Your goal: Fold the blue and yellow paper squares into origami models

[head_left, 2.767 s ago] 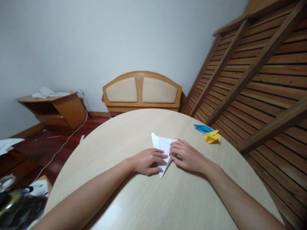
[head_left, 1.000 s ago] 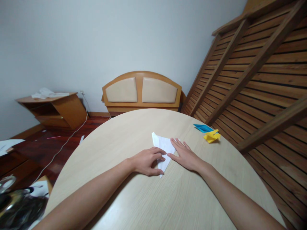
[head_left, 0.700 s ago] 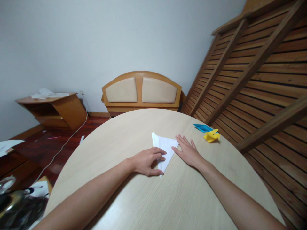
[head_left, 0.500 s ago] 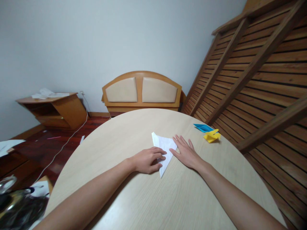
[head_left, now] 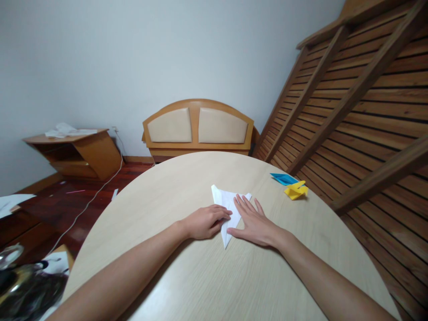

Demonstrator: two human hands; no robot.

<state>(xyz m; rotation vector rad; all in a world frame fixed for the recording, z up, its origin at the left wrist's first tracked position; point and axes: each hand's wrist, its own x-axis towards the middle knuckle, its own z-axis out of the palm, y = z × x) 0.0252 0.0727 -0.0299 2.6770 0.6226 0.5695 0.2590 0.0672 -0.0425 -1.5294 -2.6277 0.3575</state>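
A folded sheet of white paper (head_left: 226, 240) lies flat on the round table, its narrow point toward me and its two upper corners spread out. My left hand (head_left: 209, 221) rests on the paper's left side. Its fingers are bent and pressed together, holding the paper down, with the thumb tucked in close. On the right side of the sheet, my right hand (head_left: 254, 221) lies flat and open, fingers spread over the paper and thumb near the lower right edge. Part of the sheet is hidden under both hands.
A blue folded paper shape (head_left: 284, 179) and a yellow one (head_left: 296, 190) sit near the right edge of the pale table (head_left: 150, 196). Wooden slats (head_left: 354, 133) lean at the right, a headboard (head_left: 200, 124) stands behind, and a cabinet (head_left: 90, 154) is at left.
My right hand has slid left and a little toward me, further over the paper, uncovering its upper right corner. My left hand's fingers and thumb have drawn closer together.
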